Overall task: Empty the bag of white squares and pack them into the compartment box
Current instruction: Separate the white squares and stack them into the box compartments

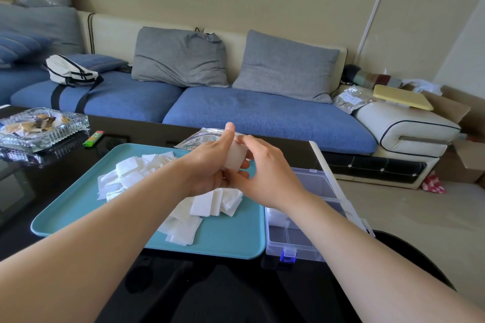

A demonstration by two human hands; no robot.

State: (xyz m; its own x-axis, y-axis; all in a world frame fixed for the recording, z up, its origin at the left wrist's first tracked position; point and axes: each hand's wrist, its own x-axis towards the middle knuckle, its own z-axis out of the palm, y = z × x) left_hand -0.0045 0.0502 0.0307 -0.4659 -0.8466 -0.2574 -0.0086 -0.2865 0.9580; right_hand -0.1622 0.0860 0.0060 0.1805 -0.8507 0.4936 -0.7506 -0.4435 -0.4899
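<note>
1. I am in a living room. A sofa (pixel 262 113) with blue seat cushions runs along a beige wall, two grey pillows (pixel 181 57) lean on its back, and a white sling bag (pixel 70 71) lies on its left seat.
2. In front of it is a glossy black counter (pixel 147 131) with a teal tray (pixel 228 238) on it. A clear compartment box (pixel 296 241) sits just beside the tray's right edge, its lid (pixel 328 165) open and its blue latch (pixel 288 255) facing me.
3. I hold a stack of white squares (pixel 235 157) above the far part of the tray. It is a thick, pale block with even sides.
4. The fingers of my left hand (pixel 210 165) curl round the stack from below, with the thumb standing upright. The fingers of my right hand (pixel 267 176) pinch its right edge.
5. The loose white squares (pixel 126 176) lie in a messy, overlapping heap across the tray, from its left middle to the near side.
6. One compartment holds packed squares (pixel 275 217), white against the clear walls.
7. A silvery bag (pixel 194 140) lies flat at the tray's far edge, mostly hidden behind my hands, so I cannot see its mouth.
8. At the far left stands a glass ashtray (pixel 44 126) holding scraps, cut off by the frame, with a green lighter (pixel 93 138) near it.
9. My right forearm crosses the box and hides part of its dividers, and my wrists cover the middle of the heap. I cannot tell how many squares are in the stack.
</note>
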